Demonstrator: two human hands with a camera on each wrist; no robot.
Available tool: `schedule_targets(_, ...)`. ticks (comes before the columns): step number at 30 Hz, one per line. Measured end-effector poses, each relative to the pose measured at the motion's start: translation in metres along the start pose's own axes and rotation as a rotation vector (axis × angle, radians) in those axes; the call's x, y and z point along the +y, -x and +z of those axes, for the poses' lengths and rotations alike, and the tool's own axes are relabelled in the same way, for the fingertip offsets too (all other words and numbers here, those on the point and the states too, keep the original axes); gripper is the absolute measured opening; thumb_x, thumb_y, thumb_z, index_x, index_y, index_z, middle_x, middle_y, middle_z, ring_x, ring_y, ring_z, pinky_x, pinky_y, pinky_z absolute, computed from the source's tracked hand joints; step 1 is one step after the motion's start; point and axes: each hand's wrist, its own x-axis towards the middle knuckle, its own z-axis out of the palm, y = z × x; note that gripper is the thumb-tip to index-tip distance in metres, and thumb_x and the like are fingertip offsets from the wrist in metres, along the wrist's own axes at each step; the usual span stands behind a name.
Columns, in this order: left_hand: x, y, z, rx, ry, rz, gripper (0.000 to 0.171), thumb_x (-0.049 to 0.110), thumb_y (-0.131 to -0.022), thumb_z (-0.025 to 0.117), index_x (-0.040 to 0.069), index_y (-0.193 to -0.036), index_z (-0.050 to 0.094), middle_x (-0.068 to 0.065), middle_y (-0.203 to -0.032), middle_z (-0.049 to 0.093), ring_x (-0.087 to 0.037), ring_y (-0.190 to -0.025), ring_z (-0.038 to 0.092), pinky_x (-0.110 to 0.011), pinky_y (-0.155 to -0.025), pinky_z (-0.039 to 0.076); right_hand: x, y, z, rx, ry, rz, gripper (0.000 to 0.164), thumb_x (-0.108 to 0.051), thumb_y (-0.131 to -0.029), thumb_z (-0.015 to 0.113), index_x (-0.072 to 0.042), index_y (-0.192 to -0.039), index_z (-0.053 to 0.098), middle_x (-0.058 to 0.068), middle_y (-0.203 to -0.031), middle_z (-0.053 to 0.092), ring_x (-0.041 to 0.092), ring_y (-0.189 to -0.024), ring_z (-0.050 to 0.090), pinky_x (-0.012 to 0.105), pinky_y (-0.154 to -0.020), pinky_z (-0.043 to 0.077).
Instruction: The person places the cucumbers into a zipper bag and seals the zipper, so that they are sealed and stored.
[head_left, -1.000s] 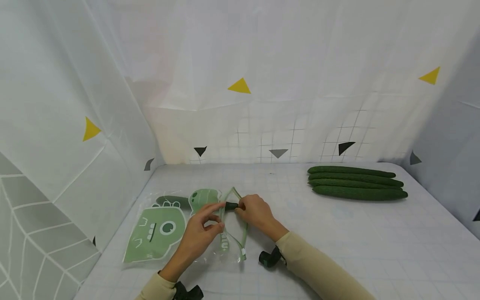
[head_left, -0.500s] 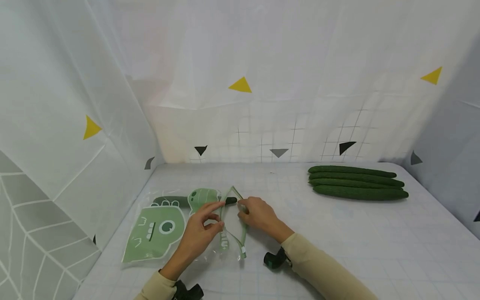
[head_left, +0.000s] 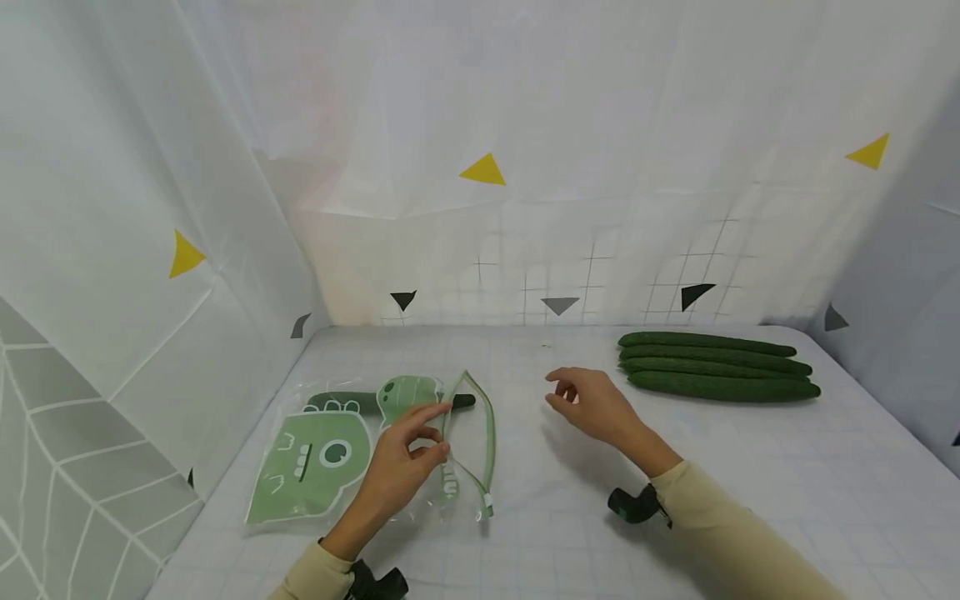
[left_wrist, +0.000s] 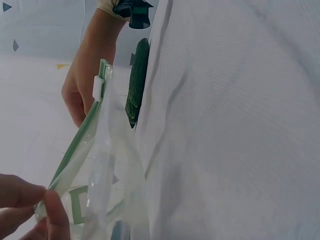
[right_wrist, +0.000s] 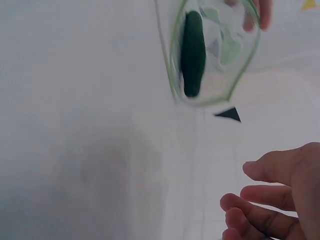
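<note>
A clear slider bag (head_left: 288,475) printed with green cartoon monsters lies on the table at left. Its green-edged mouth gapes toward the right, with a white slider (left_wrist: 97,88) at the near corner. One dark green cucumber (right_wrist: 194,55) lies inside, its end showing through the mouth. My left hand (head_left: 397,467) pinches the bag's near rim between thumb and finger. To the right, my right hand (head_left: 596,408) hangs above the table with loosely bent fingers, holding nothing. It is between the bag and several cucumbers (head_left: 720,386) lying side by side at back right.
A white, faintly gridded cloth (head_left: 555,550) covers the table. Behind stands a white curtain (head_left: 585,100) with yellow, black and grey triangles, and side curtains rise at left and right. Dark wrist cameras (head_left: 636,505) sit on both forearms.
My right hand has let go of the cucumber's end at the bag's mouth and moved right. The cucumber stays in the bag. My left hand keeps its pinch on the rim.
</note>
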Motion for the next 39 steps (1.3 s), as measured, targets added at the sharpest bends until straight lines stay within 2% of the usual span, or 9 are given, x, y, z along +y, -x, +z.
schedule_targets(9, 0.001, 0.000, 0.001, 0.002, -0.001, 0.008, 0.055, -0.010, -0.091, 0.070, 0.011, -0.141, 0.065, -0.008, -0.141, 0.057, -0.039, -0.104, 0.063, -0.032, -0.078, 0.059, 0.032, 0.023, -0.046, 0.106, 0.012, 0.055, 0.026, -0.011, -0.096, 0.075, 0.000, -0.120, 0.074, 0.002, -0.092, 0.073, 0.022, -0.083, 0.067, 0.036, -0.063, 0.052)
schedule_targets(17, 0.002, 0.000, 0.002, 0.006, -0.007, 0.001, 0.055, -0.011, -0.091, 0.070, 0.012, -0.141, 0.065, -0.007, -0.139, 0.057, -0.035, -0.102, 0.064, -0.032, -0.078, 0.059, 0.052, 0.041, -0.077, 0.160, 0.045, 0.127, 0.030, -0.015, -0.099, 0.074, -0.001, -0.125, 0.072, 0.010, -0.103, 0.075, 0.033, -0.095, 0.070, 0.043, -0.069, 0.053)
schedule_targets(22, 0.002, 0.000, 0.001, 0.004, -0.003, 0.005, 0.056, -0.011, -0.091, 0.070, 0.012, -0.141, 0.065, -0.007, -0.140, 0.057, -0.038, -0.103, 0.063, -0.032, -0.078, 0.059, 0.064, 0.050, -0.093, 0.193, 0.089, 0.146, 0.032, -0.015, -0.099, 0.074, 0.000, -0.127, 0.070, 0.015, -0.105, 0.075, 0.038, -0.096, 0.069, 0.047, -0.068, 0.054)
schedule_targets(30, 0.002, 0.000, 0.000, 0.014, 0.001, -0.001, 0.057, -0.012, -0.091, 0.070, 0.012, -0.141, 0.065, -0.007, -0.141, 0.057, -0.040, -0.104, 0.063, -0.032, -0.078, 0.059, 0.077, 0.057, -0.114, 0.196, 0.133, 0.208, 0.037, -0.020, -0.101, 0.071, 0.003, -0.130, 0.067, 0.023, -0.110, 0.072, 0.046, -0.103, 0.065, 0.060, -0.077, 0.051)
schedule_targets(39, 0.002, 0.000, 0.001, 0.018, -0.013, 0.000, 0.056, -0.010, -0.091, 0.071, 0.013, -0.141, 0.066, -0.007, -0.139, 0.058, -0.029, -0.100, 0.064, -0.032, -0.078, 0.059, 0.096, 0.066, -0.134, 0.164, 0.204, 0.274, 0.042, -0.021, -0.101, 0.070, 0.008, -0.130, 0.064, 0.030, -0.114, 0.069, 0.053, -0.107, 0.059, 0.064, -0.078, 0.048)
